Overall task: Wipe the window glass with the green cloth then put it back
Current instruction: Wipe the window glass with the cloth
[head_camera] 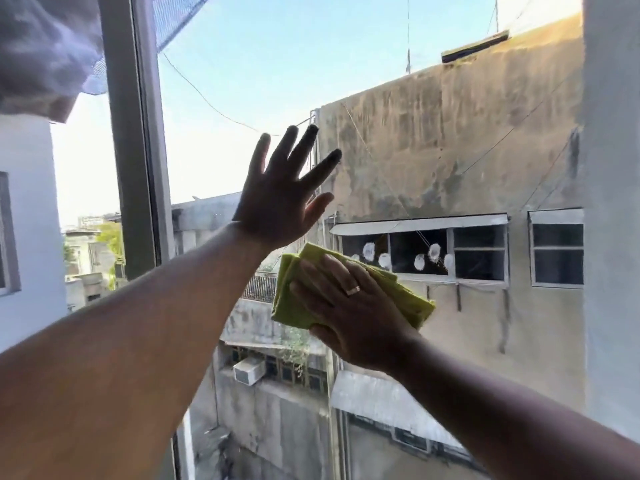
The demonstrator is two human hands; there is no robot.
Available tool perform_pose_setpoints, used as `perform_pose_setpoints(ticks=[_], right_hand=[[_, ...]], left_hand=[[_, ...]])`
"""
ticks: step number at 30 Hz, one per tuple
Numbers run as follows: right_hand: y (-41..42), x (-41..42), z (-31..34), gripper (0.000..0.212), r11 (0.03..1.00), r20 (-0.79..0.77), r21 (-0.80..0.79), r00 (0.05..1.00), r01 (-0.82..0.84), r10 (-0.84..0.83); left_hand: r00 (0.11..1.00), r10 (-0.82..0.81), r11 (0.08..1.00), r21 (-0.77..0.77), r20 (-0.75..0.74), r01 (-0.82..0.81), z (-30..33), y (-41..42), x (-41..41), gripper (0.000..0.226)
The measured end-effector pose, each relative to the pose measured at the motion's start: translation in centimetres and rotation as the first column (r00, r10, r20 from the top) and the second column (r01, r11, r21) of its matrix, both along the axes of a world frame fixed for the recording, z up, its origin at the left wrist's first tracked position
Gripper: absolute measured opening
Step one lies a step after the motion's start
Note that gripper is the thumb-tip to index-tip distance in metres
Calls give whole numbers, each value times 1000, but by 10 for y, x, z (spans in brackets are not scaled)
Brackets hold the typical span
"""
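The window glass [433,140] fills the middle of the head view, with rooftops and sky behind it. My right hand [346,306] presses a folded green cloth [412,299] flat against the glass, fingers spread over it, a ring on one finger. The cloth sticks out past the hand at upper left and at right. My left hand [280,192] is raised just above and left of the cloth, palm toward the pane, fingers spread and holding nothing. Whether it touches the glass I cannot tell.
A grey vertical window frame [135,133] stands left of my left arm. A white curtain with netting [45,50] is bunched at the top left corner. A white wall edge [613,202] borders the glass on the right.
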State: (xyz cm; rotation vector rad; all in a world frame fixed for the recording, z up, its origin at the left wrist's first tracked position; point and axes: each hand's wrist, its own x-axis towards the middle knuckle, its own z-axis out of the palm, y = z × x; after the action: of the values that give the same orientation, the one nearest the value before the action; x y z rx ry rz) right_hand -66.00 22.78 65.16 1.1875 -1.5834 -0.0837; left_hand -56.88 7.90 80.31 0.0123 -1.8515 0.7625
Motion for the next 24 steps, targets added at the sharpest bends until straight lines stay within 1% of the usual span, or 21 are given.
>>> perform_pose_setpoints(ticks=[2,4,6,7,8,9,10,11,12,13,14,15,16,17,18,19,20,21,22,23,24], right_hand=[[24,-20,6,62,996,-7,-88,1000,-24,23],[67,-48,20,62,942,85,-329,995,70,-44],[109,-67,47,67,776,282,-574,953,261,-112],[115,-67,60,68,678,367,-658,926,328,-92],[105,-61,67,68,593,410,-715,909,369,-72],[85,-50,64,67,564,400,-739,914,368,-71],[60,-38,51,66,620,334,-726,940,299,-62],[33,-24,32,66,757,235,-629,971,177,-31],[10,-12,8,67,892,113,-449,994,51,0],[0,-2,-12,66,975,23,-220,1000,-10,16],[4,-2,-19,66,1000,-45,-22,999,-22,21],[16,-12,-11,66,997,-101,69,994,-22,29],[31,-27,3,67,999,-134,32,991,-11,16],[48,-39,18,68,995,-89,-94,996,18,-27],[65,-50,36,69,955,3,-292,999,53,-54],[80,-53,51,70,864,117,-493,992,101,-49],[83,-52,57,69,760,213,-635,977,142,-5],[76,-46,51,68,690,253,-710,965,143,61],[60,-39,37,68,693,231,-714,968,99,99],[44,-30,19,69,778,168,-628,979,17,114],[36,-22,3,67,884,94,-462,987,-72,129]], left_hand=[[999,-24,999,-28,-45,23,-2,-8,-9,59],[995,-46,998,-47,-90,42,-3,-12,-17,59],[993,-57,997,-62,-107,51,-3,-13,-20,59],[992,-59,996,-66,-114,52,-2,-13,-19,59],[991,-70,996,-68,-114,63,-2,-13,-19,59],[990,-88,995,-66,-109,81,-2,-13,-18,59],[989,-106,993,-65,-108,99,-2,-13,-17,58],[987,-116,992,-64,-111,110,-1,-14,-17,58],[986,-119,992,-61,-113,112,0,-15,-15,57],[987,-118,992,-60,-110,112,0,-16,-15,57],[987,-120,992,-59,-106,114,0,-17,-14,57],[986,-125,991,-63,-107,119,-1,-18,-14,57],[985,-130,990,-67,-114,123,-1,-18,-15,57],[984,-129,990,-68,-124,121,-1,-18,-16,57],[984,-122,991,-69,-130,114,-2,-18,-17,57],[985,-114,992,-68,-133,105,-3,-18,-18,56],[985,-108,993,-66,-135,99,-3,-18,-17,56],[985,-105,993,-66,-138,97,-3,-17,-17,56],[985,-104,993,-69,-139,96,-3,-16,-17,56],[985,-105,993,-75,-137,95,-3,-16,-17,56],[985,-107,992,-84,-134,96,-3,-16,-16,57]])
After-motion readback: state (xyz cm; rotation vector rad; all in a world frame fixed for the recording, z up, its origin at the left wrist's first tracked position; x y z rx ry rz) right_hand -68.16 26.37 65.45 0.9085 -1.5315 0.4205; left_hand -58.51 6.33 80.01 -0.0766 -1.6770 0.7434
